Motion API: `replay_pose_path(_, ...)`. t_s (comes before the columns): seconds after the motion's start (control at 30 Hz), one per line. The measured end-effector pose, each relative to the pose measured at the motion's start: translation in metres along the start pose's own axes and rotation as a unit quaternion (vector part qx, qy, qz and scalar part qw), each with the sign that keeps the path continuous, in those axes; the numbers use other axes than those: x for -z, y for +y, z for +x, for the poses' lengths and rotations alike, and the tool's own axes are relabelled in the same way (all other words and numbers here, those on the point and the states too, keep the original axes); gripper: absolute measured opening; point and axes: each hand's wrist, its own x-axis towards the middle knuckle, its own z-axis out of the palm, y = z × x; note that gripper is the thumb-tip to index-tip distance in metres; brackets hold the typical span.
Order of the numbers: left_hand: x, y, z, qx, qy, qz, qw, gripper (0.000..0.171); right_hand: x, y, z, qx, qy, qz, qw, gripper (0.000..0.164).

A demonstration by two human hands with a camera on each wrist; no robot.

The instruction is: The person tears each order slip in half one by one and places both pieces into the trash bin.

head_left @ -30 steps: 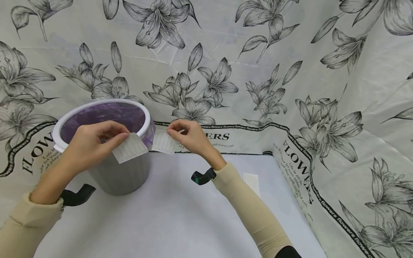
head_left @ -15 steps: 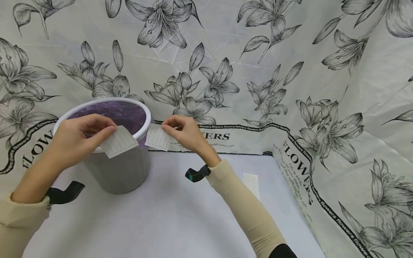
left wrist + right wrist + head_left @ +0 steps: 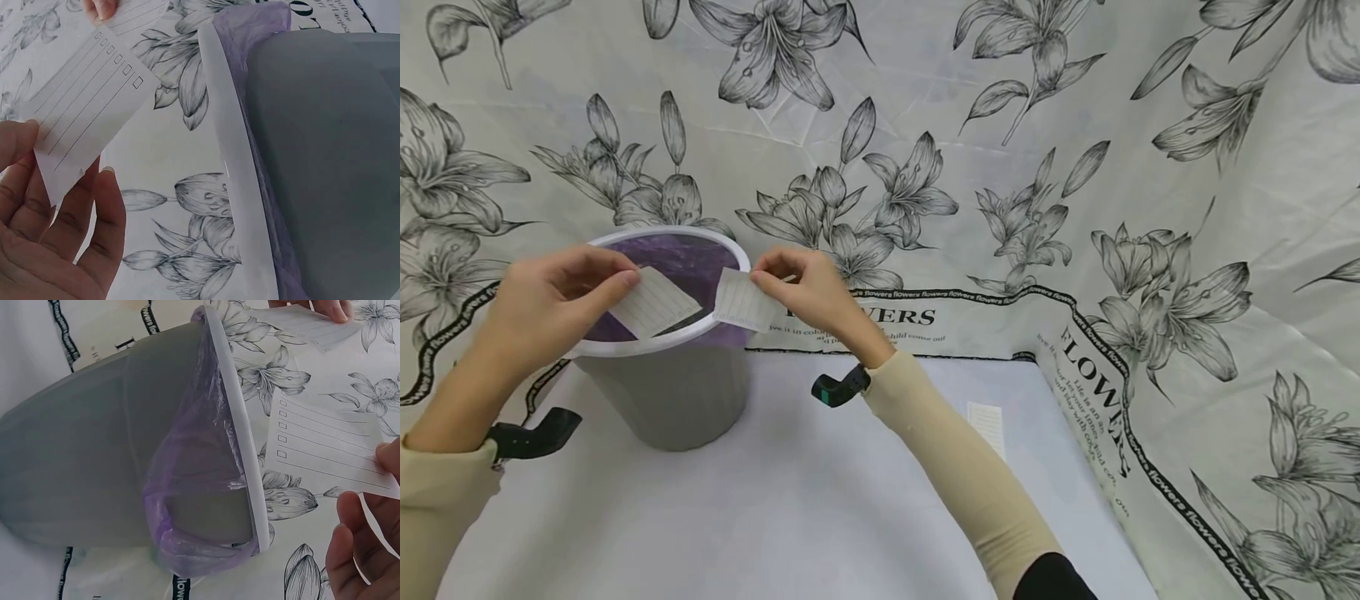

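My left hand point(image 3: 546, 312) pinches a piece of lined paper point(image 3: 655, 304) between thumb and fingers, over the opening of a grey trash can point(image 3: 670, 400). A second lined piece point(image 3: 745, 300) is pinched by my right hand point(image 3: 808, 287) at the can's right rim. Small checkboxes run along one edge of each piece, clear in the left wrist view on the left hand's paper point(image 3: 94, 94) and in the right wrist view on the right hand's paper point(image 3: 325, 447). A white ring point(image 3: 736, 250) tops the can, and a purple bag point(image 3: 673, 250) lines it.
Another lined paper point(image 3: 985, 425) lies on the white table point(image 3: 850, 500) at the right. Behind the table hangs a white cloth point(image 3: 910, 75) printed with black lilies, its lower border meeting the table's back and right edges.
Both hands have moved left and up, carrying their papers from in front of the trash can to over its opening and rim. The paper on the table has stayed put.
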Motion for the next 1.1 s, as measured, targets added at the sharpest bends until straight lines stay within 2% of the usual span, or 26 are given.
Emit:
replay_pose_path(0.23, 0.007, -0.014, 0.005, 0.048, 0.008, -0.001, 0.9988, 0.022, -0.006, -0.007, 0.013, -0.001, 0.001, 0.020, 1.000, 0.015)
replay_pose_path(0.43, 0.012, -0.023, 0.010, 0.083, 0.013, -0.022, 0.9963, 0.024, -0.010, -0.009, 0.024, 0.010, 0.017, 0.043, 0.999, 0.015)
replay_pose_path(0.63, 0.013, -0.025, 0.016, 0.083, 0.025, -0.050, 0.9950, 0.022, -0.014, -0.009, 0.036, -0.003, 0.028, 0.064, 0.998, 0.015)
replay_pose_path(0.9, 0.014, -0.027, 0.018, 0.093, 0.038, -0.065, 0.9928, 0.022, -0.019, -0.009, 0.050, -0.029, 0.027, 0.044, 0.998, 0.015)
replay_pose_path(1.1, 0.017, -0.027, 0.019, 0.097, 0.045, -0.067, 0.9919, 0.019, -0.030, -0.007, 0.061, -0.027, 0.027, 0.043, 0.998, 0.015)
